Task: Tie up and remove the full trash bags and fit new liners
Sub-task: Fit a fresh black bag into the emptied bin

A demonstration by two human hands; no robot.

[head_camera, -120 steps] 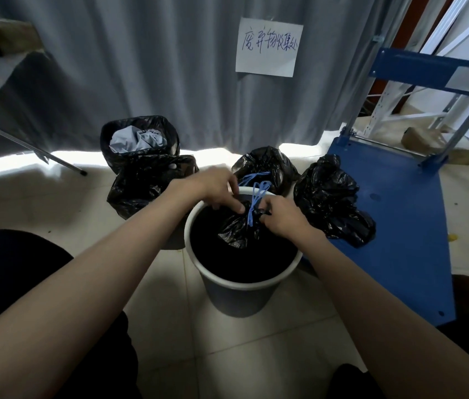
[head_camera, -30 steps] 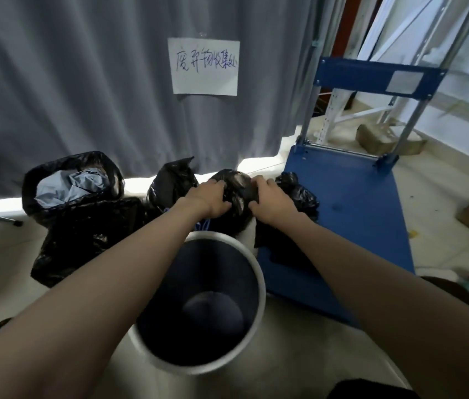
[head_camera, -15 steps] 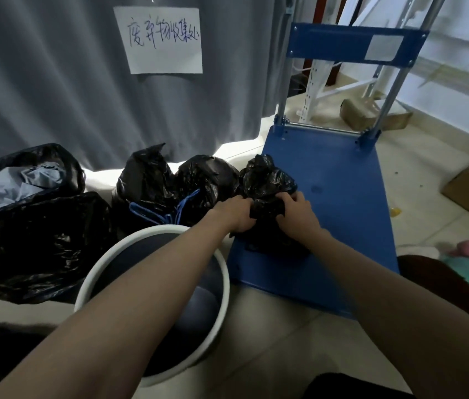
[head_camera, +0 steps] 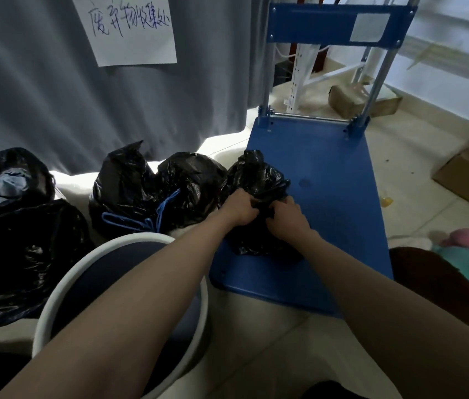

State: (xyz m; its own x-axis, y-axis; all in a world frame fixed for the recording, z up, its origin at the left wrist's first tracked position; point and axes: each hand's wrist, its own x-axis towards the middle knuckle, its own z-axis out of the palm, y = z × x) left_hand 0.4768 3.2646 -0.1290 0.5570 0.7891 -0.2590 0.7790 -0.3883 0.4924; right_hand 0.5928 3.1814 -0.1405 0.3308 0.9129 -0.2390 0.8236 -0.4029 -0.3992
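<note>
I have both hands on the black trash bag (head_camera: 259,180) that sits on the near left part of the blue trolley deck (head_camera: 328,168) — my left hand (head_camera: 239,210) grips the gathered plastic at its middle, and my right hand (head_camera: 288,216) pinches the same bunch just beside it, fingers curled into the folds. The bag's crumpled top rises just beyond my knuckles. I judge this to be the tying or cinching step, done on the deck rather than in the bin; whether a knot is already made I cannot tell, since my fingers hide it.

Under my left forearm stands the white-rimmed bin (head_camera: 63,286), with a dark bare inside, so it has no liner yet. Left of my left hand, two more tied black bags (head_camera: 152,182) lie on the floor, a blue drawstring (head_camera: 141,220) trailing from them towards the bin.

Next I would pull the neck tight, let go, and turn back to the bin — that calls for a fresh liner, and I see none within reach here
</note>
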